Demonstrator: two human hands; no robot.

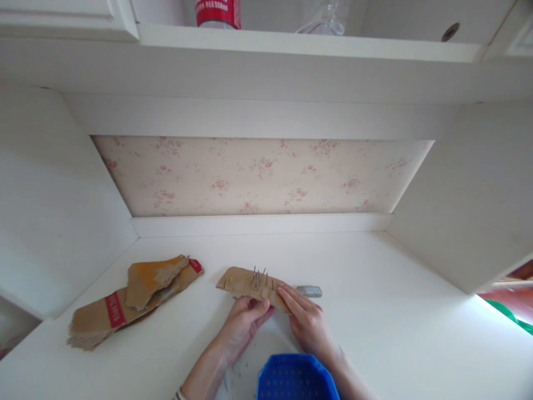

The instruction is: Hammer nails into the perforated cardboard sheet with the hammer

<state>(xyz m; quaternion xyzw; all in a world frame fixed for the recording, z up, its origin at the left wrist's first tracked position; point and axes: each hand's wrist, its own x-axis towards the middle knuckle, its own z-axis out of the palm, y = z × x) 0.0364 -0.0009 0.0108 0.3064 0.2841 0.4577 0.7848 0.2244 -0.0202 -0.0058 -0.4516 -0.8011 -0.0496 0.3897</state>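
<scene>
A brown cardboard strip [238, 280] lies on the white desk [375, 311] with several thin metal nails [260, 276] standing upright in it. My left hand [245, 319] grips the strip's near edge, fingers curled under it. My right hand [306, 318] rests on the strip's right end, fingers stretched flat and pressed down on it. A small grey metal piece [309, 290] lies on the desk just beyond my right fingertips.
Torn cardboard pieces with red and orange print [133, 297] lie at the left. A blue perforated basket [296, 378] sits at the near edge between my forearms. White side walls enclose the desk; floral wallpaper [258, 175] backs it. A shelf above carries a red-labelled bottle [217, 12].
</scene>
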